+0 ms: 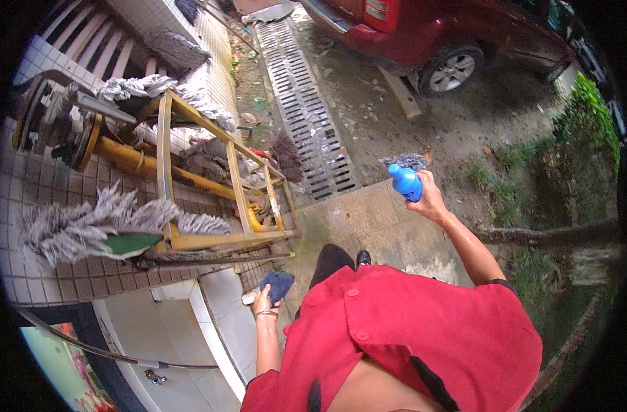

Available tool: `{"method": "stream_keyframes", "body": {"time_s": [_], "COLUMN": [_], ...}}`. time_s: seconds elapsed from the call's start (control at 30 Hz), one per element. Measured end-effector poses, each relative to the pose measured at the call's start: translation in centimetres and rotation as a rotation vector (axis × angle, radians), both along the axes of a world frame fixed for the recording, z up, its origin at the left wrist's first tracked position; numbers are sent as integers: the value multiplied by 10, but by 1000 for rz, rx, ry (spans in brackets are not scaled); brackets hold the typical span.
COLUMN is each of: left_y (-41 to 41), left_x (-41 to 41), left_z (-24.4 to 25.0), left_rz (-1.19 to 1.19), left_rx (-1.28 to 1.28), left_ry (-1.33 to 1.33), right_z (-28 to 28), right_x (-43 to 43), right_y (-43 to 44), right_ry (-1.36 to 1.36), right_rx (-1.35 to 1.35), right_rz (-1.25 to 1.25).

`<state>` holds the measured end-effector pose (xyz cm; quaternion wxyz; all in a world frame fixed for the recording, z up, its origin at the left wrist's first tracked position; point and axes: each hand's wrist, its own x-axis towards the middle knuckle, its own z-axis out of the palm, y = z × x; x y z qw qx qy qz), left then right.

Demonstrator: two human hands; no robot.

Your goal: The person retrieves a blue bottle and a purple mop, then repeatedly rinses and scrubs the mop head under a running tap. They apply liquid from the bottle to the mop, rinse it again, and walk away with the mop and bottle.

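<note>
My right hand (431,196) is stretched out over the paved walkway and grips a blue plastic bottle (407,184) with a rounded blue cap. Just beyond the bottle shows a grey, shaggy bundle (407,160); whether my fingers also hold it I cannot tell. Lower and to the left, my left hand (265,302) is closed around a bunched dark blue cloth (278,286). A metal bangle circles that wrist. The hand is beside a white-tiled sink or trough (223,304).
A rusty yellow metal frame (236,190) on the left carries grey mop heads (102,221). Next to it stands a floor machine (61,121). A slotted drain cover (311,118) runs ahead. A red vehicle (421,41) is parked beyond a timber block (400,95). A tap (155,377) sits lower left.
</note>
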<state>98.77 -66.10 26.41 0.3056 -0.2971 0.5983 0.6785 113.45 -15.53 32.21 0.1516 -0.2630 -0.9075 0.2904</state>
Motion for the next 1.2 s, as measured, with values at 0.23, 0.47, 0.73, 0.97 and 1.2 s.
{"method": "stream_keyframes", "body": {"time_s": [0.23,0.47,0.73,0.97,1.2], "left_y": [130,287,406,452,472], "left_x": [-97,-246,-406,-522,-605], "left_z": [-13,5,45,45,56], "left_rz": [-53,-105,-289,-209,-132], "left_rx": [51,310,81,145,81], "left_ry": [114,182,712,654,728], "right_z": [11,42,43,46,54], "right_x": [-164,-286,-439,-643,-810], "right_y": [62,143,222,249,223], "right_ry": [85,32,-1,85,115], "right_rx": [-88,-40,3,-2,-83], "right_rz": [210,311,548,1086,1602]}}
